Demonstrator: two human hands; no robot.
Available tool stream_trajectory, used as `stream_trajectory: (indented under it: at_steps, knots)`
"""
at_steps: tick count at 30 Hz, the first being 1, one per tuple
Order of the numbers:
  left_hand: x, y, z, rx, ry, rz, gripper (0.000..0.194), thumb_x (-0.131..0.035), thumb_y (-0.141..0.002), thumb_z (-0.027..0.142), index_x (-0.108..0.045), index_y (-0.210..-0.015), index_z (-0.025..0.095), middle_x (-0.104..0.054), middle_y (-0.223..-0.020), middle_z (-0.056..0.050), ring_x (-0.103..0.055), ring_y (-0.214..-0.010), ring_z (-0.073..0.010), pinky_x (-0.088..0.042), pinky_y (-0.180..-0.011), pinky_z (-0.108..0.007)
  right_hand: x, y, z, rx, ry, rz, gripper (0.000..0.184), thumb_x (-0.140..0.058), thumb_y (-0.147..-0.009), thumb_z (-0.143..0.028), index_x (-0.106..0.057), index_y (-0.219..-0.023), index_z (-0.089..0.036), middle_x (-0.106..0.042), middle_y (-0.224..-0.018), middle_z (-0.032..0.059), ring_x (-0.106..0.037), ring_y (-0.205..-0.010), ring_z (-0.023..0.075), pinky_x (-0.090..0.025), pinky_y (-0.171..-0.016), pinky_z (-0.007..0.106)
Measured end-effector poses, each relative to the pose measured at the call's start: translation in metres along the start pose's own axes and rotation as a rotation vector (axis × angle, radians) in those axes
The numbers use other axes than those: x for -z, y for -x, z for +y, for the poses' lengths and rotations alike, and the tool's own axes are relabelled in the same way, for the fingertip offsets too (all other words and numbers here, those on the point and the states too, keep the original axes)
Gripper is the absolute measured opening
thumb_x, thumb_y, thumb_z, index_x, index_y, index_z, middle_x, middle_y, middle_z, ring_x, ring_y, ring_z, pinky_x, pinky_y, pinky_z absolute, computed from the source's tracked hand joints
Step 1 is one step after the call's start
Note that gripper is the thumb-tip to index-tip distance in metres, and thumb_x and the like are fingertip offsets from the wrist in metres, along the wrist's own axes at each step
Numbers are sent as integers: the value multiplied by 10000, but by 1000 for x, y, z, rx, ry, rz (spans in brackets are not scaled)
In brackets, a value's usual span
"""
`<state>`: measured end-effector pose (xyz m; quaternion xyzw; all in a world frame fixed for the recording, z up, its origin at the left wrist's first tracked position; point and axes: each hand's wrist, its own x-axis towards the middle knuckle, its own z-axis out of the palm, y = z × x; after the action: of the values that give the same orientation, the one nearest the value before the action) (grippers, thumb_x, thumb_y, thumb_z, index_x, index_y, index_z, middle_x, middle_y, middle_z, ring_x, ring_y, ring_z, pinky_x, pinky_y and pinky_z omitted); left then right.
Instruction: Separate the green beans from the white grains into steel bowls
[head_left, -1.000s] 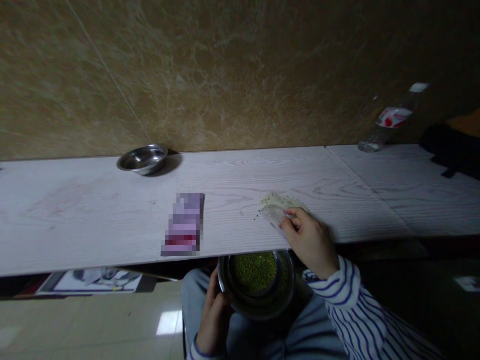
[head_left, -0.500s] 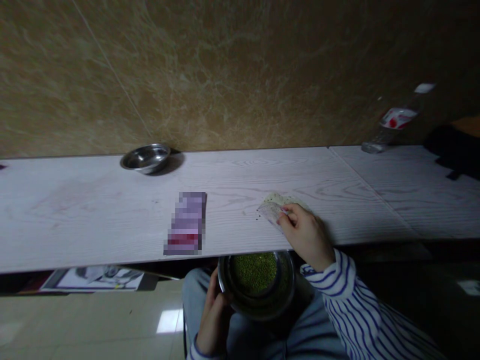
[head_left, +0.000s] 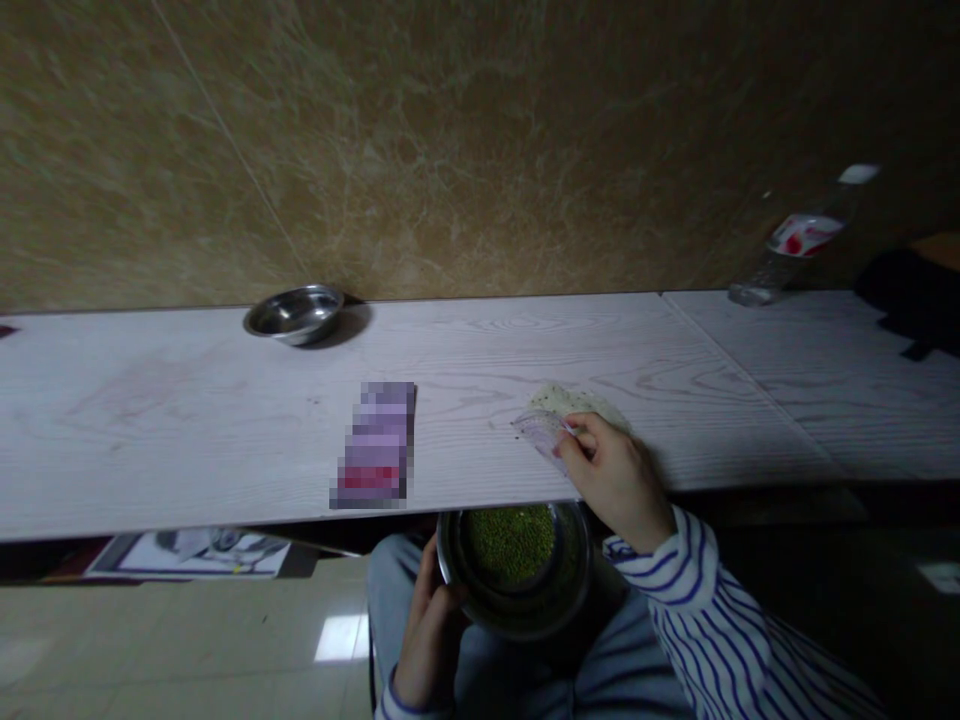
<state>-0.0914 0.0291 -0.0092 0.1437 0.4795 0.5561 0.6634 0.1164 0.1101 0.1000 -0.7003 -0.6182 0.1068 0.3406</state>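
One long, pale, wood-grained surface runs from left to right, and below its near edge a large metal bowl of green beans sits at the person's lap. The left hand holds that bowl by its left rim, fingers closed on it. On the surface, a clear bottle stands far right, a purple, blurred-out packet lies left of centre with its long axis running near to far, and a small metal bowl rests far left by the wall. The right hand is over the near side, beside a spread of pale, dark-flecked grains. Its fingers pinch a thin see-through sheet at the right end; the sheet's long axis seems to run leftward from the fingertips, with the grains just beyond, on its far side. The right hand is much the nearer to them; the left is lower, below the edge. A few dark specks lie just left of the sheet.
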Motion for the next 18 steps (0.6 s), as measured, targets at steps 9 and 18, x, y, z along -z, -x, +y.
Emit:
stream_trajectory:
  at_steps: [9, 18]
  knots:
    - [0, -1, 1, 49, -16, -40, 670, -690, -671, 229, -553, -1326, 207, -688, -1151, -110, -633, -910, -279, -518, -657, -339, 10, 0, 10, -26, -6, 45, 203, -533, -868, -289, -670, -971, -180, -766, -681, 48, -720, -612, 215, -480, -551, 289]
    - [-6, 1, 3, 33, -6, -24, 716, -718, -623, 247, -568, -1322, 198, -698, -1179, -128, -629, -1062, -348, -530, -792, -415, 7, 7, 6, -10, 1, 0, 201, -523, -868, -278, -668, -971, -185, -768, -686, 41, -718, -609, 209, -478, -543, 281]
